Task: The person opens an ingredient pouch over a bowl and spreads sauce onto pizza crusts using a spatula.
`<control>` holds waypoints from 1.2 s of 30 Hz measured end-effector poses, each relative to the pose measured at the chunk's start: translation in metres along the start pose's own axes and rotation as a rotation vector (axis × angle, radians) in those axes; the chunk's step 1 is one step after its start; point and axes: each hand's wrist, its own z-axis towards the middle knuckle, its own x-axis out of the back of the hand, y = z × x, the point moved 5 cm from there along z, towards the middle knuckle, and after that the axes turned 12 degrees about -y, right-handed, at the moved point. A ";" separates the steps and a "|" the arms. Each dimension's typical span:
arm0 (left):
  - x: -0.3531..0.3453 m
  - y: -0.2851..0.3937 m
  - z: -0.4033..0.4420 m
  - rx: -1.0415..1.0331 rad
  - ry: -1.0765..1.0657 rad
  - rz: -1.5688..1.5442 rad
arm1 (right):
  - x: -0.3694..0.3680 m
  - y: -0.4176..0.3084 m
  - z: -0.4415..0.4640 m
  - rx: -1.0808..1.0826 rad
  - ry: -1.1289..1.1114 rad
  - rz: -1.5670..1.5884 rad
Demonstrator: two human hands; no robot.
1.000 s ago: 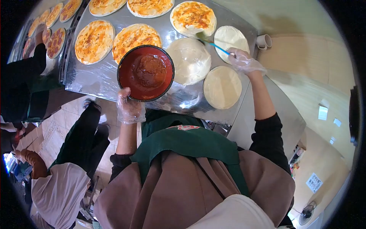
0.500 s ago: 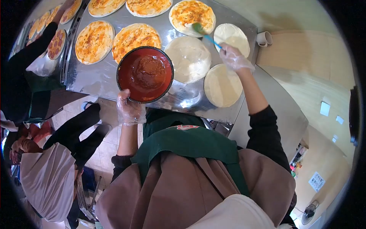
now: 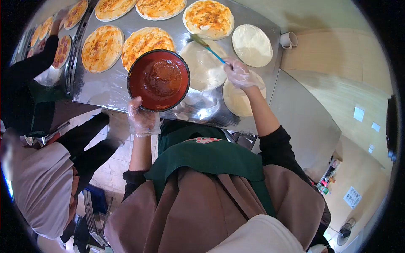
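Observation:
Gloved in clear plastic, my left hand (image 3: 142, 118) grips the near rim of a dark-edged bowl (image 3: 180, 90) with red sauce (image 3: 163, 76) inside. My right hand (image 3: 239, 74), also gloved, is closed round the blue handle of a brush (image 3: 215, 53). The brush's greenish head hangs over the far edge of a pale dough round (image 3: 202, 67). Beneath my right hand and wrist lies another plain dough round (image 3: 236, 99), partly covered. A sauced dough round (image 3: 209, 19) sits just beyond the brush, and one more (image 3: 147, 44) is partly hidden by the bowl.
All the rounds lie on a metal table (image 3: 101, 90). A plain round (image 3: 252, 45) is at its right, near a white mug (image 3: 288, 40). At left, a co-worker's arm (image 3: 46, 55) reaches over topped pizzas (image 3: 62, 52). Another person (image 3: 46, 181) is at lower left.
My right hand and the brush have moved left, from the far sauced round to the pale round beside the bowl. The bowl stays in my left hand. The person at lower left has shifted.

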 end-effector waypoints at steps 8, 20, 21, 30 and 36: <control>0.000 0.008 -0.002 -0.032 0.003 0.010 | 0.023 0.015 0.041 -0.150 0.193 -0.330; 0.003 0.013 0.000 -0.055 0.037 0.013 | 0.020 -0.015 0.060 0.038 0.244 -0.297; 0.005 0.013 0.001 -0.056 0.038 0.013 | 0.018 -0.019 0.066 0.032 0.215 -0.381; 0.004 0.012 -0.004 -0.052 0.027 -0.007 | 0.037 -0.012 0.032 0.186 0.149 -0.575; 0.001 0.010 -0.002 -0.023 0.060 -0.008 | 0.065 -0.020 0.016 -0.045 0.162 -0.555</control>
